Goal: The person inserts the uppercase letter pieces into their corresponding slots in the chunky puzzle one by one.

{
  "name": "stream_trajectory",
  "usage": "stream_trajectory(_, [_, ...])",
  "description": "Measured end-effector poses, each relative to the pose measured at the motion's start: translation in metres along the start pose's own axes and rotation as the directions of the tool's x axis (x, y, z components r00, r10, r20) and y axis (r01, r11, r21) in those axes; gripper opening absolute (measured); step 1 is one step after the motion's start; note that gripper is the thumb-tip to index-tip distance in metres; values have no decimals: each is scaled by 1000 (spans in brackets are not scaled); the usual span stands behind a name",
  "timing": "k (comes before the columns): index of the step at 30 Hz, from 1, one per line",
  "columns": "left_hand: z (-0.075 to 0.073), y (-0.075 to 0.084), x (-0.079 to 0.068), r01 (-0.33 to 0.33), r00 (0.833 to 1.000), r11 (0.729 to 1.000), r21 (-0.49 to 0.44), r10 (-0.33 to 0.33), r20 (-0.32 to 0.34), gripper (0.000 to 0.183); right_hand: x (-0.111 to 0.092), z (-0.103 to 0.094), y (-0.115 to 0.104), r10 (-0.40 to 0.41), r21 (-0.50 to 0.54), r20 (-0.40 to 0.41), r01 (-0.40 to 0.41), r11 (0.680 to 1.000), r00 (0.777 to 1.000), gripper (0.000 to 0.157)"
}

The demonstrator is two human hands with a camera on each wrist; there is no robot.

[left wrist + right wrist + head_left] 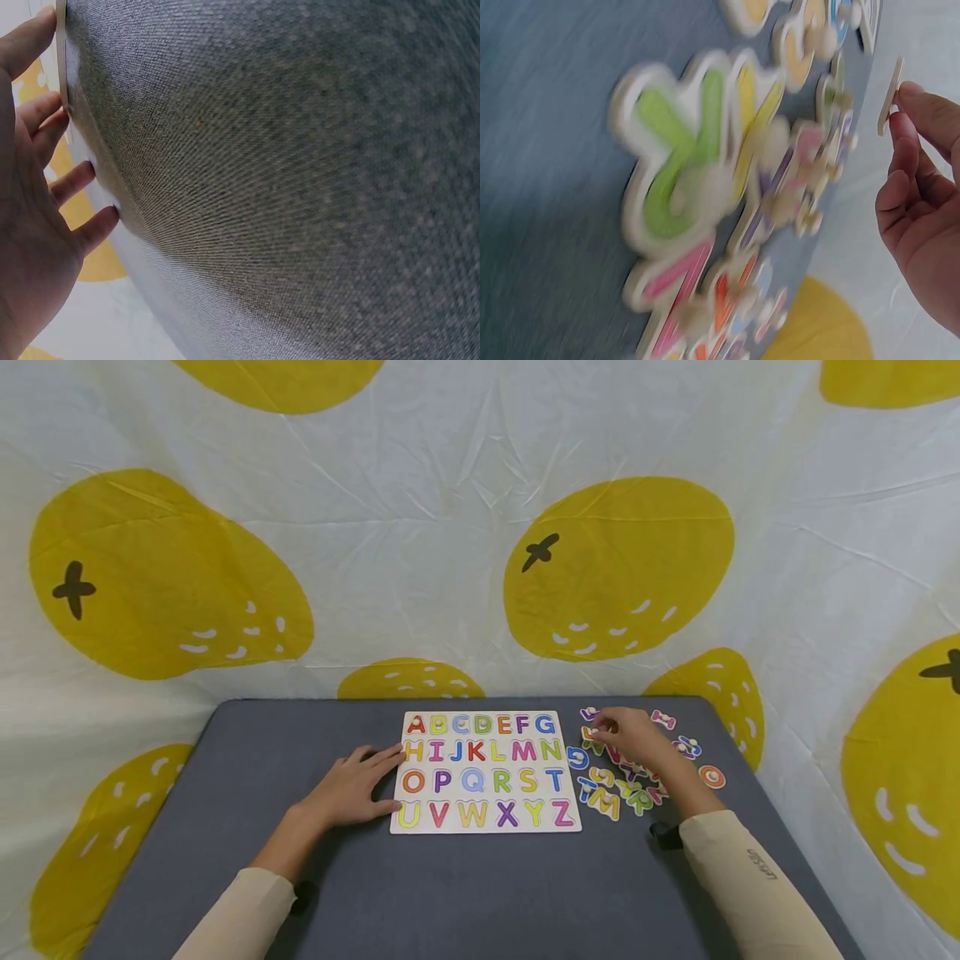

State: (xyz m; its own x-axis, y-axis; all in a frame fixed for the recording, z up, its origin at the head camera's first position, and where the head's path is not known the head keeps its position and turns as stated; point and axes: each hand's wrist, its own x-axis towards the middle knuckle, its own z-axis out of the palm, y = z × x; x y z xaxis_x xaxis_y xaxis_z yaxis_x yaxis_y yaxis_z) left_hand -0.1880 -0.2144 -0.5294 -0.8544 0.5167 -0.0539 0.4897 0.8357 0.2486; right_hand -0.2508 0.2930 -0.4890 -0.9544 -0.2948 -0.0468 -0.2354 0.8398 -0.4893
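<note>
A white alphabet puzzle board with rows of coloured letters lies on the table. My left hand is spread at its left side, fingertips and thumb at the edge; the left wrist view shows the straight fingers from the palm side. Over the loose letter pieces right of the board, my right hand pinches a thin puzzle piece between thumb and index finger. That piece stands edge-on in the right wrist view, so its letter is hidden. Below it lies a green letter Y piece with a wooden knob.
Several knobbed letter pieces overlap in a pile, among them a yellow M and a blue G. An orange O piece lies farther right. The grey table meets a fruit-patterned curtain at its back edge.
</note>
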Motion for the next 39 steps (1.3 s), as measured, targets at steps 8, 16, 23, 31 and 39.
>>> stream_trajectory(8, [0,0,2,9,1000,1000,13,-9,6,87,20,19,-30,-41,40,1,41,998,999,13])
stream_trajectory(16, [-1,2,3,10,1000,1000,0,-10,2,85,49,45,-51,-60,72,24,58,996,998,15])
stream_trajectory(23, [-1,2,1,25,1000,1000,3,-25,12,86,67,67,-74,-23,96,12,21,995,1000,17])
stream_trajectory(31, [-1,3,2,34,999,999,4,-34,21,87,80,84,-93,26,58,-29,-24,998,999,23])
stream_trajectory(39, [-2,4,2,44,999,999,9,-44,24,88,90,91,-109,80,-6,-67,-80,997,995,29])
